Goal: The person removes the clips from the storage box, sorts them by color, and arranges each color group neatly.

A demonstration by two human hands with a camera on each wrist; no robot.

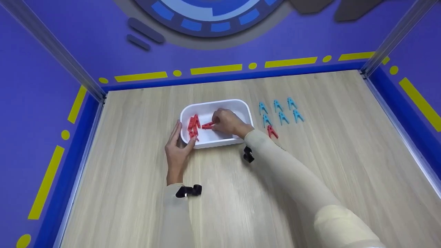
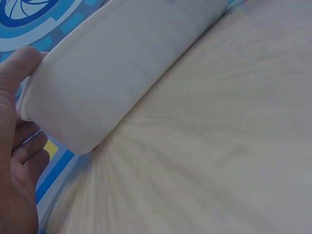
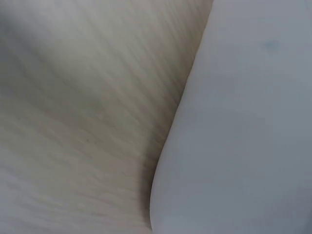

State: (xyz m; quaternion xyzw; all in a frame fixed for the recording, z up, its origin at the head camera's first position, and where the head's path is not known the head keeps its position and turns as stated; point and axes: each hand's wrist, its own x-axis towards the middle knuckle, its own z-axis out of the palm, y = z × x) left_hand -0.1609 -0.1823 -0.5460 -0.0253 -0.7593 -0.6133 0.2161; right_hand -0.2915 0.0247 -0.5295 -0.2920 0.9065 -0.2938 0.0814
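Note:
A white plastic tray (image 1: 220, 143) sits on the table with several red clothespins (image 1: 193, 125) in its left end. My left hand (image 1: 177, 151) grips the tray's left front corner; in the left wrist view the thumb (image 2: 24, 61) lies at the rim of the tray (image 2: 97, 78) and the other fingers are bent against its outside. Inside the tray, my right hand (image 1: 227, 122) pinches one red clothespin (image 1: 207, 125) that points left towards the others. The right wrist view shows only the tray's wall (image 3: 234, 131) and wood, no hand.
Several blue clothespins (image 1: 283, 118) lie in two rows right of the tray. A single red clothespin (image 1: 272, 131) lies below their left end, close to the right forearm. Blue-purple panels (image 1: 206, 55) stand along the back and sides of the wooden table (image 1: 137, 206).

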